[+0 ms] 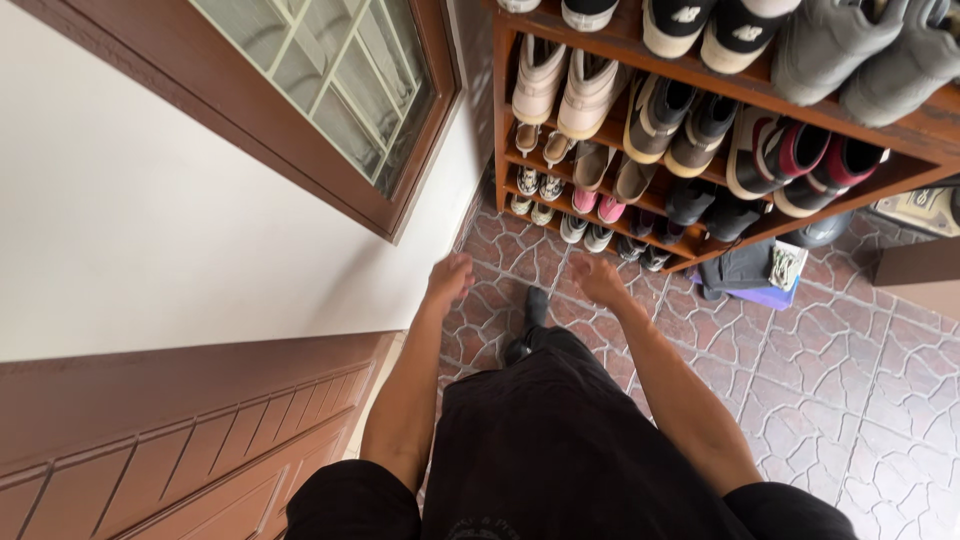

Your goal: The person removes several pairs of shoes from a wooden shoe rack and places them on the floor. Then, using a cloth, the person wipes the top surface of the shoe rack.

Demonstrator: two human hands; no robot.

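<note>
Patterned floor tiles (pixel 820 370), wooden shoe rack (pixel 505 120) fully stocked. Left hand (pixel 450 277) loosely curled, right hand (pixel 598 278) open; both empty, no shoe picked yet.

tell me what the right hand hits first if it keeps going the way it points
Probably the lowest row of shoes on the wooden rack: the right hand, empty, points toward them over the tiled floor. Depth is unclear.
</note>
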